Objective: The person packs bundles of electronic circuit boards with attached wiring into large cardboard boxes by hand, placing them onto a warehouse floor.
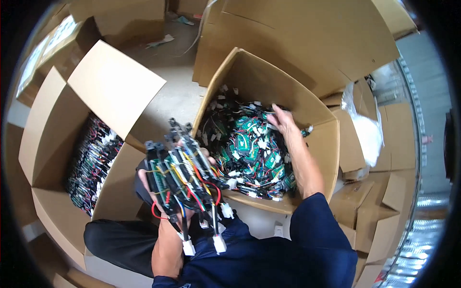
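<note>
My left hand point(147, 184) is closed around a stack of circuit boards point(181, 174) in black holders. Red, yellow, blue and black wires hang from the stack, ending in white plugs point(219, 243). Over at the right, my right hand point(282, 120) reaches into a deep cardboard box point(314, 113), its fingers apart just above the contents. Inside lies a loose heap of green circuit boards point(246, 144) with tangled wires and white connectors. Whether the fingertips touch a piece is hard to see.
To the left stands another open cardboard box point(115, 177) holding boards in packed rows point(93, 163); its raised flap point(117, 86) leans toward the middle. A large carton point(307, 38) rises behind. More cartons point(379, 201) and clear plastic wrap point(367, 139) sit at the right.
</note>
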`<state>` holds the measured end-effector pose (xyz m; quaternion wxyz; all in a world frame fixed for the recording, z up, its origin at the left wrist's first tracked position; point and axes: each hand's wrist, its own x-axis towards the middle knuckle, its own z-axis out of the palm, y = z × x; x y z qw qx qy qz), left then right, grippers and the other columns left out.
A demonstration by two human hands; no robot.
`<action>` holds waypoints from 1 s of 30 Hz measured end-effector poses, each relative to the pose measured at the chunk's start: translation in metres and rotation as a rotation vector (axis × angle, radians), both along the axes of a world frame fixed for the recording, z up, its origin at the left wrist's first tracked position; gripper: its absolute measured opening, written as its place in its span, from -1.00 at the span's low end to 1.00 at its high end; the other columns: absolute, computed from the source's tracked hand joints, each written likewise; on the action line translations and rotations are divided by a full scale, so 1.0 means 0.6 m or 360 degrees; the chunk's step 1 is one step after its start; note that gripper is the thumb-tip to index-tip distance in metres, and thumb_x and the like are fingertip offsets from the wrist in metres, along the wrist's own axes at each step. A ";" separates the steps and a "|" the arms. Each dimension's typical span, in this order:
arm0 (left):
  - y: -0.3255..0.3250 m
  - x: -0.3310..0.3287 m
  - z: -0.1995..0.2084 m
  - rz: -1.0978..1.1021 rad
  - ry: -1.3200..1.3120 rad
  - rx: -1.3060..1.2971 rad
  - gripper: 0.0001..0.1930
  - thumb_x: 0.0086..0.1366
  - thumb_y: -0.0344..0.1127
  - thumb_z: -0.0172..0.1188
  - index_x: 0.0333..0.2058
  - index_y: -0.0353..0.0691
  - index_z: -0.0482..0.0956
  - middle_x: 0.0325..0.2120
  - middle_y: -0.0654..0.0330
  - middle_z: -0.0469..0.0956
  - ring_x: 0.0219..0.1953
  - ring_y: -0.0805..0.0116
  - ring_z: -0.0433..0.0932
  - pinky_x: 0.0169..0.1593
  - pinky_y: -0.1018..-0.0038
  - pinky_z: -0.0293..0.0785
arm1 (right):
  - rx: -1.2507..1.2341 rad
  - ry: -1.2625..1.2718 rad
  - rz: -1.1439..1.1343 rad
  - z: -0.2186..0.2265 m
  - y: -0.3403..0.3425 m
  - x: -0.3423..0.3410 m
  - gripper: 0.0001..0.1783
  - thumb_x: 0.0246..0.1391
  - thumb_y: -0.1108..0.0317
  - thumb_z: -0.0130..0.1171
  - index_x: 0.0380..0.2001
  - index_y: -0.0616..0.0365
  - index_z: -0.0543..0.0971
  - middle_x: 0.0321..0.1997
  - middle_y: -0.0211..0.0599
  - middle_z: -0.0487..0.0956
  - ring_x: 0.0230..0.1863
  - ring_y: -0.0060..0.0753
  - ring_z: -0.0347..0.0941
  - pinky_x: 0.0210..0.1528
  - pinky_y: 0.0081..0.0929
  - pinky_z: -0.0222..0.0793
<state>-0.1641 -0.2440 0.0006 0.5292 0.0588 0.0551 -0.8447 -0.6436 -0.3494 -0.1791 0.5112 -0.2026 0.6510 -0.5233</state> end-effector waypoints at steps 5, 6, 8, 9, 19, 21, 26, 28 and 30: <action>0.025 0.038 -0.050 -0.0251 -0.0061 0.0073 0.01 0.20 0.49 0.17 0.38 -0.16 0.26 0.19 -0.05 0.49 0.18 -0.01 0.54 0.26 -0.03 0.46 | -0.0026 0.0222 -0.0878 -0.111 -0.026 -0.035 -0.57 0.14 0.35 0.36 0.00 0.40 0.55 -0.07 -0.03 0.59 -0.11 -0.12 0.60 -0.32 -0.22 0.62; 0.030 0.042 -0.071 -0.0241 0.0181 0.0109 -0.03 0.20 0.48 0.18 0.34 -0.19 0.32 0.12 -0.04 0.55 0.12 0.02 0.59 0.21 0.00 0.52 | 0.0137 0.0170 -0.0992 -0.104 -0.038 -0.034 -0.58 0.16 0.33 0.31 -0.01 0.41 0.55 -0.08 -0.03 0.59 -0.13 -0.10 0.59 -0.31 -0.20 0.62; 0.021 0.027 -0.079 -0.0288 -0.0041 0.0249 -0.10 0.19 0.46 0.20 0.21 -0.25 0.46 -0.01 -0.01 0.65 -0.03 0.07 0.68 0.08 0.04 0.64 | 0.0268 0.0246 -0.1138 -0.106 -0.036 -0.019 -0.61 0.19 0.31 0.22 -0.03 0.41 0.54 -0.10 -0.01 0.58 -0.16 -0.09 0.59 -0.32 -0.15 0.62; 0.017 0.031 -0.070 -0.0223 0.0066 0.0317 -0.09 0.21 0.45 0.20 0.23 -0.25 0.44 0.02 -0.04 0.62 0.01 0.04 0.66 0.11 0.01 0.62 | 0.0234 0.0350 -0.1148 -0.115 -0.030 0.002 -0.63 0.19 0.31 0.17 -0.05 0.39 0.54 -0.12 0.00 0.58 -0.17 -0.09 0.58 -0.33 -0.14 0.62; 0.000 0.022 -0.054 -0.0329 -0.0015 0.0041 0.08 0.10 0.54 0.23 0.44 -0.01 0.18 0.40 -0.38 0.08 0.32 -0.38 0.29 0.36 -0.21 0.26 | -0.1020 0.0434 -0.0058 0.315 0.044 0.253 -0.77 0.30 0.36 0.13 -0.06 0.24 0.59 -0.12 -0.36 0.64 -0.09 -0.54 0.53 0.06 -0.48 0.42; -0.001 0.022 -0.026 -0.0238 0.0206 -0.0067 0.07 0.14 0.51 0.21 0.43 -0.07 0.17 0.40 -0.40 0.08 0.31 -0.35 0.31 0.33 -0.16 0.33 | -0.0884 0.0664 0.0289 0.403 0.068 0.327 -0.76 0.35 0.35 0.12 -0.04 0.26 0.59 -0.16 -0.39 0.64 -0.18 -0.59 0.52 -0.07 -0.54 0.46; 0.026 0.045 -0.012 -0.0054 0.0284 -0.0087 -0.10 0.29 0.46 0.07 0.30 -0.21 0.36 0.18 -0.22 0.43 0.11 -0.13 0.55 0.14 0.01 0.56 | -0.0854 0.1309 0.0932 0.470 0.148 0.548 -0.61 0.11 0.37 0.38 0.00 0.28 0.62 -0.22 -0.30 0.60 -0.27 -0.57 0.48 -0.22 -0.55 0.45; 0.039 0.060 0.020 0.0074 0.0031 0.0036 -0.27 0.40 0.38 -0.02 0.15 -0.20 0.53 -0.14 0.01 0.69 -0.19 0.06 0.74 -0.09 0.12 0.73 | -0.0853 0.0971 0.0931 0.451 0.147 0.579 -0.56 0.16 0.34 0.39 0.04 0.35 0.58 -0.16 -0.30 0.63 -0.19 -0.56 0.53 -0.09 -0.56 0.48; 0.059 0.092 0.029 0.0059 0.0109 0.0028 -0.28 0.43 0.36 -0.05 0.15 -0.20 0.52 -0.12 0.03 0.69 -0.15 0.13 0.72 -0.07 0.14 0.72 | -0.0640 0.0563 0.0959 0.466 0.150 0.595 -0.52 0.23 0.31 0.37 0.09 0.42 0.53 -0.06 -0.27 0.64 -0.08 -0.48 0.57 0.07 -0.54 0.48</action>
